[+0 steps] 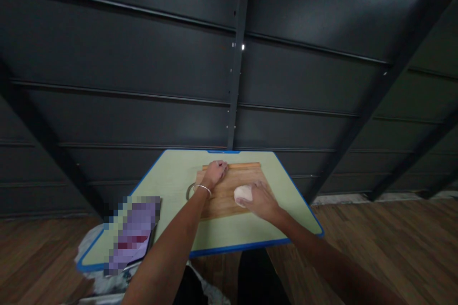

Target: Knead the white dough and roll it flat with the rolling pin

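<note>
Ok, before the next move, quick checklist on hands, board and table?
1. Right hand on the white lump: ok, curled around its right side.
2. White lump within the edges of the wooden board: ok.
3. Left hand at the wooden rod by the board's far edge: ok; firmness of grip: cannot tell.
4. Left wrist bare: not ok, a bracelet is on it.
5. Wooden board inside the table edges: ok.
6. Pixelated purple item identified: cannot tell.

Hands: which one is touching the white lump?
The right hand, curled against the white lump; the left hand is at the wooden stick instead.
</note>
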A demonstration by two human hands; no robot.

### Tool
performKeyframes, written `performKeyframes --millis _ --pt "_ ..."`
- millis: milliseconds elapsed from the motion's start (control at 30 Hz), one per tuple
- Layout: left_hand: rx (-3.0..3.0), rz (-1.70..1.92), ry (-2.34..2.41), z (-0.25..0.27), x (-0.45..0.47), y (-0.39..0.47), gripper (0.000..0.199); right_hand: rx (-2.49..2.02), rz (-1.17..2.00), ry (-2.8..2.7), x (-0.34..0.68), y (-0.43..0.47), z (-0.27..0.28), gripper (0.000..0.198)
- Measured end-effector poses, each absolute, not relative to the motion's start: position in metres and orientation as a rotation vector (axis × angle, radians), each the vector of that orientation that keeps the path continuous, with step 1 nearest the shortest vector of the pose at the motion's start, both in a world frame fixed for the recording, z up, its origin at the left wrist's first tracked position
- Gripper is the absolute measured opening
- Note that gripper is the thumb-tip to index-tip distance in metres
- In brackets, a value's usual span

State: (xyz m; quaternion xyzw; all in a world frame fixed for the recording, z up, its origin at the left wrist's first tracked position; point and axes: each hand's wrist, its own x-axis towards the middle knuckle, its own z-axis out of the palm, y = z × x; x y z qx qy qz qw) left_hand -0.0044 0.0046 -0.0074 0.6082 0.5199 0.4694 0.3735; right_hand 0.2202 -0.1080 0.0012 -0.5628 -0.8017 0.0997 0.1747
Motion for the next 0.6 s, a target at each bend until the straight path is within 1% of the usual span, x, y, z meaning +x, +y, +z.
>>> performKeyframes --millis 67,200,300,367,467,500,533,600 --pt "1.569 1.203 1.336 -0.007 -0.004 0.004 0.032 -1.602 0.357 -2.164 0.218 -0.110 -0.004 0.054" --pt "1.598 1.202 1.360 -0.006 -0.004 0.003 0.034 -1.485 0.507 -2.018 0.209 -0.114 -0.012 0.074" --pt "1.598 1.191 1.367 -0.006 -0.004 0.004 0.036 -1.370 0.503 -2.031 0.203 -0.112 -0.005 0.084" --pt "1.611 1.182 1.383 -0.007 -0.005 0.005 0.036 -1.302 0.452 -2.099 0.200 -0.107 0.006 0.076" --pt "1.594 1.174 1.384 -0.009 -0.005 0.006 0.034 -1.335 0.313 -2.234 0.196 -0.095 0.024 0.045" --pt "1.579 1.173 1.379 -0.010 -0.005 0.006 0.034 -1.376 0.261 -2.278 0.195 -0.092 0.029 0.039" --pt "1.566 1.176 1.374 -0.011 -0.005 0.006 0.033 -1.421 0.212 -2.324 0.194 -0.090 0.034 0.038" --pt "1.575 1.186 1.362 -0.012 -0.005 0.007 0.032 -1.499 0.141 -2.420 0.191 -0.091 0.045 0.042"
